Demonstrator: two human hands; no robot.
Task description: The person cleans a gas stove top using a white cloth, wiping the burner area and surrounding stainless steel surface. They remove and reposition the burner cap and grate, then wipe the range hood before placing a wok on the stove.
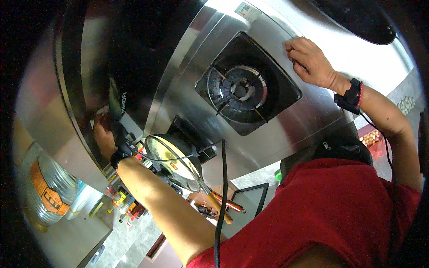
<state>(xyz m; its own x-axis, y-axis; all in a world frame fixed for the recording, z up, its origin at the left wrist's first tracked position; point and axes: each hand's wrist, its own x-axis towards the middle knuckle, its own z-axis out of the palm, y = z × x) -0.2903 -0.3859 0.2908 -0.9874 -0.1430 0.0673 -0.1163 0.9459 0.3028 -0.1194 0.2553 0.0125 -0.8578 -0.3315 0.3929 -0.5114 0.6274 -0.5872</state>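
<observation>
My left hand is raised at the left, by the dark glossy panel of a range hood. A small whitish patch shows at its fingertips; shadow hides whether it is a cloth. The black device on my wrist covers part of the hand. My right hand rests with curled fingers on the far-right rim of the stainless steel gas cooktop; nothing shows in it. Between the hands lies a gas burner with a black pan support. A pan with a glass lid stands toward the left burner.
Wooden-handled utensils stick out beside the pan. A black cable hangs across the view. Condiment bottles crowd the lower left, near a ribbed clear container with an orange label. A dark round vessel sits on the white counter.
</observation>
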